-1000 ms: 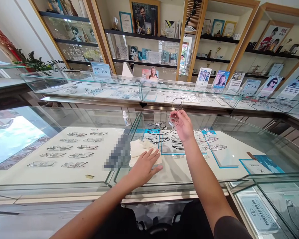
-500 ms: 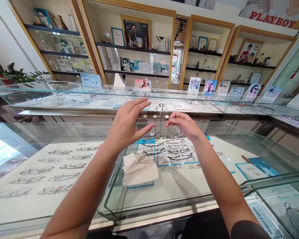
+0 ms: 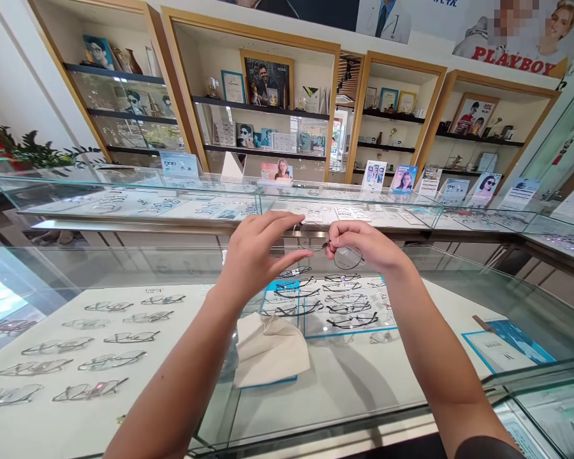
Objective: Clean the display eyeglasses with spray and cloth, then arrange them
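A pair of thin-rimmed round eyeglasses (image 3: pixel 348 259) is held up above the glass counter, tilted so that one lens sits higher than the other. My right hand (image 3: pixel 366 245) pinches the frame near its middle, thumb against curled fingers. On the far side of the upper lens is my left hand (image 3: pixel 256 252), thumb and fingers spread apart around that rim. Its index fingertip comes right up to the frame; whether it touches, I cannot tell. Below, a cream cloth (image 3: pixel 270 350) lies crumpled on the counter. Behind it, several dark-framed glasses (image 3: pixel 351 320) rest in two columns.
The near glass showcase (image 3: pixel 349 405) spans the front, with rows of glasses (image 3: pixel 112 360) at left and a blue-edged booklet (image 3: pixel 502 350) at right. Farther back stands another glass showcase (image 3: pixel 172 182) with upright cards (image 3: pixel 375 175). Wooden shelves (image 3: pixel 263 105) line the wall.
My left hand has moved right, close to the eyeglasses' upper rim. The eyeglasses stay in my right hand. The view has tilted slightly upward.
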Action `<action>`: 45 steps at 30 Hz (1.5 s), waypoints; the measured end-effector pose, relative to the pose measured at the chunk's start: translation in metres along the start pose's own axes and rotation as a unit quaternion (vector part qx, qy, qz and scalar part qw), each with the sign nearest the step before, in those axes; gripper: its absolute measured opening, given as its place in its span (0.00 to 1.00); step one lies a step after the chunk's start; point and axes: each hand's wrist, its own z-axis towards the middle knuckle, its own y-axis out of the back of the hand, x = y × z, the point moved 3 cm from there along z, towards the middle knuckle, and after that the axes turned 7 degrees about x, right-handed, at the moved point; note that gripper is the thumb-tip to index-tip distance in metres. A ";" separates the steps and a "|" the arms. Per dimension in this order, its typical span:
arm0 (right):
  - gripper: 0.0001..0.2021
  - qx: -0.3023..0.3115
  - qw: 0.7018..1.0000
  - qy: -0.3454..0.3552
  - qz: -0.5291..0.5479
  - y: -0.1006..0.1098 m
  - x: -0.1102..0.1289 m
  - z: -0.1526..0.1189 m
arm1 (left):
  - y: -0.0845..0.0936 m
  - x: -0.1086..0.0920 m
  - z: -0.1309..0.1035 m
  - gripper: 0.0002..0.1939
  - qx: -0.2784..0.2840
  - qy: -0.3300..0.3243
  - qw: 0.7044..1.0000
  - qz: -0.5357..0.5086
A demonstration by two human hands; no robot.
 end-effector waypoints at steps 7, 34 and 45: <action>0.10 -0.064 0.992 0.023 -0.110 -0.007 0.015 -0.005 | -0.001 0.008 -0.003 0.24 -0.021 0.012 1.000 0.014; 0.25 -0.344 0.904 0.101 -0.233 -0.027 -0.010 -0.008 | 0.023 0.021 -0.008 0.21 -0.141 0.121 0.982 0.023; 0.25 -0.360 0.901 0.118 -0.212 -0.025 -0.015 -0.006 | 0.013 0.010 -0.009 0.24 -0.185 0.113 0.976 0.014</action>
